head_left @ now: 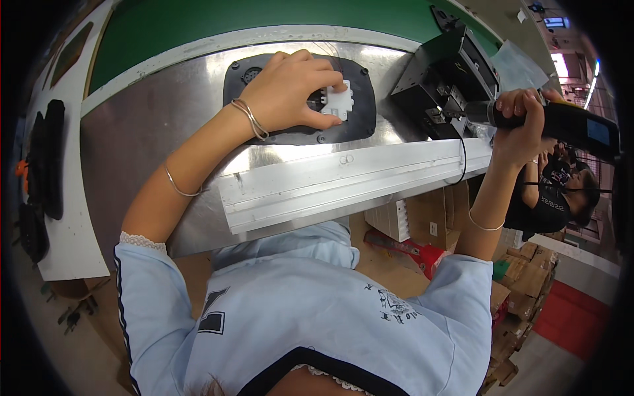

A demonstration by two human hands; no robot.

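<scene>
A black rounded plastic housing (pixel 356 125) lies on the metal worktop, with a white plastic part (pixel 339 102) set on it. My left hand (pixel 290 89) arches over the housing, its thumb and index fingertip on opposite sides of the white part, holding it in place. At the right, my right hand (pixel 522 125) is wrapped round a black electric screwdriver (pixel 561 122). The screwdriver lies nearly level, its tip end pointing left at the front of a black screw feeder box (pixel 439 89). Whether the tip touches the feeder cannot be told.
A white metal rail (pixel 343 178) runs along the worktop's near edge, with a black cable over its right end. Green matting (pixel 264 14) lies beyond. A clear plastic bag (pixel 518 66) is behind the feeder. Cardboard boxes (pixel 422 214) stand below; another person (pixel 558 191) is at the right.
</scene>
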